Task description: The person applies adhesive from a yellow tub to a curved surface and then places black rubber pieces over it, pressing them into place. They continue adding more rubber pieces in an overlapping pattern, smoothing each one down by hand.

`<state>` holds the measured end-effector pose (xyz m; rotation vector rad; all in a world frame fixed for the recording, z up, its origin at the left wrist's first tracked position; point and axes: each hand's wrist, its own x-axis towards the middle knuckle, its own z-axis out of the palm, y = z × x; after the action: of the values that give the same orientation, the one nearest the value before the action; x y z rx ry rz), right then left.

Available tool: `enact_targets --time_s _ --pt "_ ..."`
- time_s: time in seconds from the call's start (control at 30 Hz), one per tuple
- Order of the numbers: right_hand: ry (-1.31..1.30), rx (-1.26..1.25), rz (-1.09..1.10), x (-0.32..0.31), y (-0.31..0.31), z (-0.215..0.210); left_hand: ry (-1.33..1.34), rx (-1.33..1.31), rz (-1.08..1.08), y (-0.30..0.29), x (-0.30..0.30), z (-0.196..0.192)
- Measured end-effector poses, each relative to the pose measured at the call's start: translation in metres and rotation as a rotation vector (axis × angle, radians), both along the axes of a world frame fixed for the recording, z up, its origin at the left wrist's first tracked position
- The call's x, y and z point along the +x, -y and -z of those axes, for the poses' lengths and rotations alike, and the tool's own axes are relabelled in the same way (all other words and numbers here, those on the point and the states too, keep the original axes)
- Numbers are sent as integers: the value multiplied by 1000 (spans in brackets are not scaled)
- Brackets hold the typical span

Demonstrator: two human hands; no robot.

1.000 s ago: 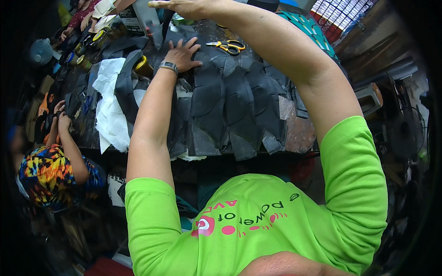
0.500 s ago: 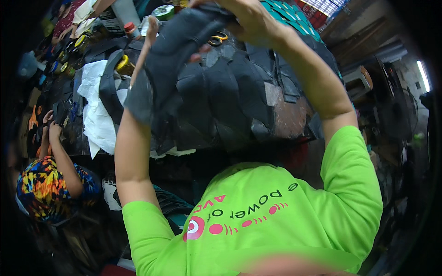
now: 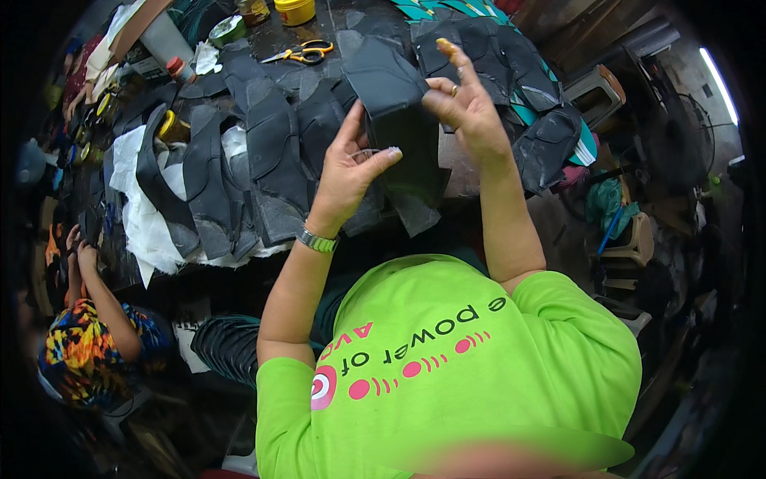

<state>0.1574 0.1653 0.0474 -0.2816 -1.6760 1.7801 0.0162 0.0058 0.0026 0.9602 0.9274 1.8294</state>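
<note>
A black leather piece (image 3: 399, 136) is seen; more cut pieces (image 3: 271, 152) in black and dark grey are spread about. White cloth (image 3: 148, 223) is shown beneath them. Scissors (image 3: 299, 53) are handled in yellow, the wristwatch (image 3: 317, 240) is silver, the shirt (image 3: 447, 359) lime green with pink markings.

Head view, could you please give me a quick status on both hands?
Left hand and right hand both gripping dark cut panel, lifted above table. Scissors beyond, nothing obstructing.

Between the left hand (image 3: 349, 172) and right hand (image 3: 465, 109) hangs a leather piece (image 3: 401, 128) above the table (image 3: 471, 172) — scissors (image 3: 301, 53) behind, more cut pieces (image 3: 271, 152) overlapping leftward (a seated person (image 3: 84, 343) far left).
</note>
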Motion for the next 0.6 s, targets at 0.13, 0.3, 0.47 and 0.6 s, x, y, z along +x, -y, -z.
enact_targets --time_s 0.13,0.3,0.47,0.6 --pt "-159 16 44 9 5 7 -186 -164 -78 0 16 8" --pt "-179 58 125 25 -3 7 -115 -263 -187 32 31 8" --pt "-226 -56 121 30 -4 15 -237 -350 -260 68 47 9" --pt "-294 -117 101 27 -6 17 -306 -391 -269 83 55 15"
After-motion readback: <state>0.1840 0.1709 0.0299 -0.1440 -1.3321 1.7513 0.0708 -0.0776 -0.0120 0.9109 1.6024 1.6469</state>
